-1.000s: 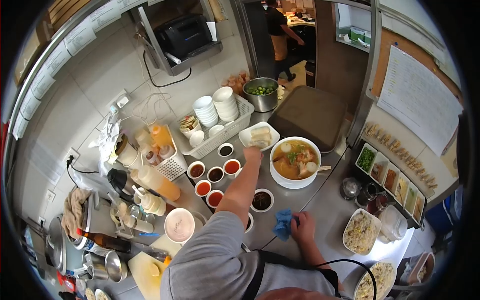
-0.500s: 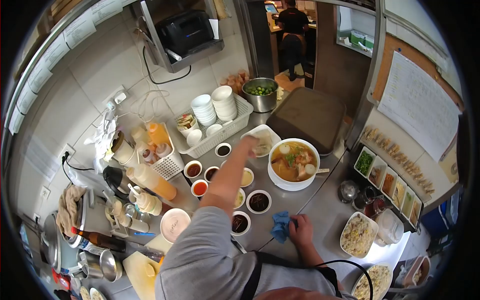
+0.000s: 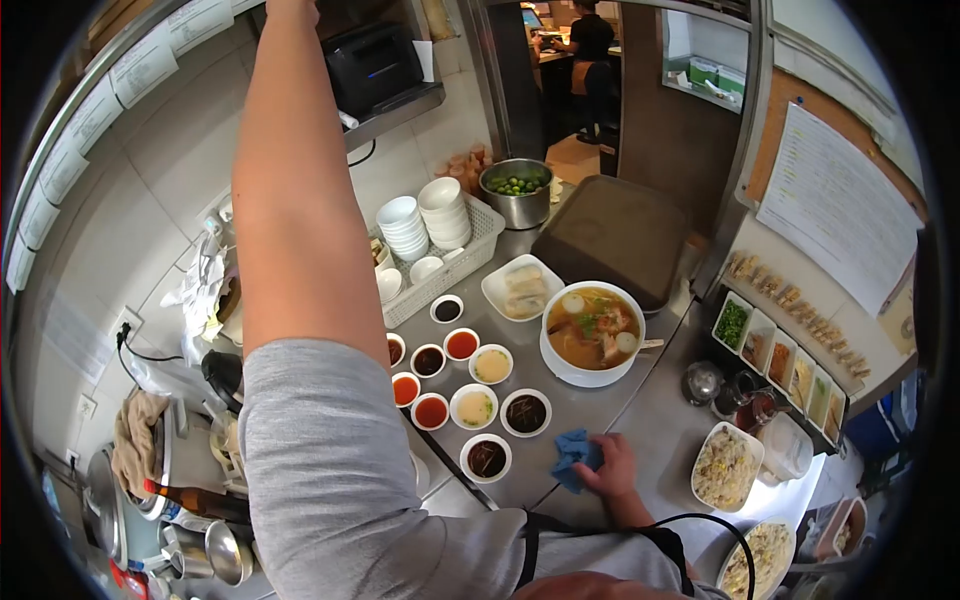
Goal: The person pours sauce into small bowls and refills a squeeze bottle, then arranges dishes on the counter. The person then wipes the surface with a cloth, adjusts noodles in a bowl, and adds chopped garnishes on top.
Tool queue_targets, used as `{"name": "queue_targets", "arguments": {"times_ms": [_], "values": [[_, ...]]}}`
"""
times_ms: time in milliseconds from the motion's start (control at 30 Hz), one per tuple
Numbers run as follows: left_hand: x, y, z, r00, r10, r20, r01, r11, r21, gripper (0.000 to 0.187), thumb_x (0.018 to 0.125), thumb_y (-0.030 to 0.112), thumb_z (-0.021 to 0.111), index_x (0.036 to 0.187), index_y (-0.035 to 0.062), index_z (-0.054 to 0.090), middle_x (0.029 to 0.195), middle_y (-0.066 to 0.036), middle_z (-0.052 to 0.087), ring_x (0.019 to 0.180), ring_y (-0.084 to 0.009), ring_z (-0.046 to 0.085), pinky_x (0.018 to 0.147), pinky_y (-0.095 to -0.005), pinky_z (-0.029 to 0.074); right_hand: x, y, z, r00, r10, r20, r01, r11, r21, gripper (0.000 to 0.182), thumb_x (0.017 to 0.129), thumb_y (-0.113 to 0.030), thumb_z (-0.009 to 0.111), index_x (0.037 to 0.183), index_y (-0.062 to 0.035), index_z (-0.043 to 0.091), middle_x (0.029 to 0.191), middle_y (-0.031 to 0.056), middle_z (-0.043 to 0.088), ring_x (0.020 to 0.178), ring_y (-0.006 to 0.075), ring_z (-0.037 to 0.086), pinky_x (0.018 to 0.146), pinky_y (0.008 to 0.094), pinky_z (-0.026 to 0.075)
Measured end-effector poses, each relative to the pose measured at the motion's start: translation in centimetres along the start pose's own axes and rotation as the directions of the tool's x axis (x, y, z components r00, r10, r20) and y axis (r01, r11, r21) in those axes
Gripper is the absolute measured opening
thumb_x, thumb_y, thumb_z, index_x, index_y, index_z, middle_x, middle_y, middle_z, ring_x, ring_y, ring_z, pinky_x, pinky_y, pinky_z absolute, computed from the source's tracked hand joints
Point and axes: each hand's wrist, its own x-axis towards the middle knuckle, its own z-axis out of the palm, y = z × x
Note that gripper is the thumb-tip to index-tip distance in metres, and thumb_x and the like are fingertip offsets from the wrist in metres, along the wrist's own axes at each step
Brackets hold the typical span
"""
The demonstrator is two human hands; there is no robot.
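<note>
My left arm reaches up across the left of the view; my left hand [image 3: 293, 9] is mostly cut off at the top edge, and its fingers do not show. Low on the steel counter, my right hand [image 3: 612, 469] is closed on a crumpled blue cloth [image 3: 573, 455]. Left of the cloth stand several small sauce cups, among them a dark sauce cup [image 3: 486, 458] and another dark one [image 3: 526, 412]. Beyond them are a white bowl of soup [image 3: 594, 330] and a white dish [image 3: 522, 288] holding pale, wrapped-looking rolls.
A perforated basket [image 3: 447, 280] holds stacked white bowls. Behind it stands a metal pot of green limes [image 3: 518, 190]. A large brown lid or tray [image 3: 615, 240] lies at the back. On the right are a garnish rack [image 3: 780, 365] and fried rice [image 3: 727, 466]. A person [image 3: 590, 70] stands beyond the doorway.
My left hand has left the dish of rolls and swung up to the top left. My right hand has shifted slightly onto the blue cloth. The person in the doorway has turned.
</note>
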Motion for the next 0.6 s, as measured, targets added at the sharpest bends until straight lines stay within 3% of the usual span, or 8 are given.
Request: {"name": "queue_targets", "arguments": {"times_ms": [67,200,333,467,533,600], "values": [[-0.1,0.5,0.3,0.998,-0.053,-0.014,0.054,0.998,0.017,0.029,0.076,0.014,0.048,0.101,0.0006,0.051,0.088,-0.017,0.058,0.086,-0.0300,0.053,0.075,-0.0417,0.042,0.1,-0.6,-0.3,0.999,-0.017,0.034,0.020,0.995,-0.099,0.030,0.060,-0.022,0.066,0.087,-0.0098,0.059,0.085,0.0106,0.053,0.077,0.0283,0.053,0.068,0.0368,0.044],[-4.3,-0.4,-0.4,0.995,0.024,0.092,-0.023,1.000,-0.011,0.012,0.073,0.012,0.055,0.079,0.0015,0.055,0.064,-0.008,0.052,0.050,-0.0130,0.047,0.040,-0.0235,0.038,-0.2,0.1,0.7,0.997,0.057,0.044,-0.050,0.989,-0.142,0.031,0.060,-0.020,0.065,0.090,-0.0122,0.059,0.088,0.0119,0.052,0.081,0.0285,0.051,0.071,0.0372,0.043],[-9.7,-4.9,-0.1,0.973,-0.020,0.232,0.011,0.999,0.042,0.004,0.072,0.006,0.050,0.069,0.0038,0.052,0.059,-0.006,0.052,0.043,-0.0122,0.046,0.036,-0.0226,0.036,-0.2,-0.2,0.4,0.999,0.033,0.016,-0.030,0.989,-0.146,0.029,0.062,-0.015,0.061,0.091,-0.0141,0.060,0.088,0.0128,0.051,0.083,0.0293,0.050,0.072,0.0373,0.042],[-21.3,-9.4,0.7,0.946,-0.102,0.309,0.164,0.969,-0.184,0.005,0.069,0.003,0.051,0.067,0.0057,0.047,0.056,-0.004,0.050,0.041,-0.0106,0.045,0.034,-0.0219,0.034,-0.9,1.4,1.1,0.997,-0.060,0.040,0.066,0.979,-0.193,0.027,0.063,-0.013,0.058,0.089,-0.0174,0.061,0.088,0.0112,0.051,0.083,0.0293,0.049,0.072,0.0379,0.041],[-28.1,-10.4,0.4,0.906,-0.188,0.380,0.274,0.944,-0.186,0.007,0.069,0.003,0.052,0.072,0.0063,0.046,0.055,-0.002,0.048,0.042,-0.0099,0.045,0.035,-0.0213,0.035,-1.5,1.9,0.9,0.996,-0.052,0.071,0.065,0.981,-0.184,0.027,0.061,-0.013,0.059,0.087,-0.0202,0.062,0.091,0.0087,0.051,0.085,0.0283,0.048,0.073,0.0369,0.041],[-34.6,-11.0,-0.6,0.848,-0.254,0.465,0.305,0.952,-0.035,0.011,0.069,0.004,0.052,0.077,0.0064,0.045,0.057,-0.001,0.048,0.045,-0.0098,0.046,0.038,-0.0215,0.037,-3.3,2.0,0.0,0.992,-0.061,0.108,0.083,0.975,-0.207,0.026,0.060,-0.015,0.059,0.085,-0.0212,0.062,0.089,0.0077,0.051,0.083,0.0276,0.049,0.071,0.0370,0.041]]}}
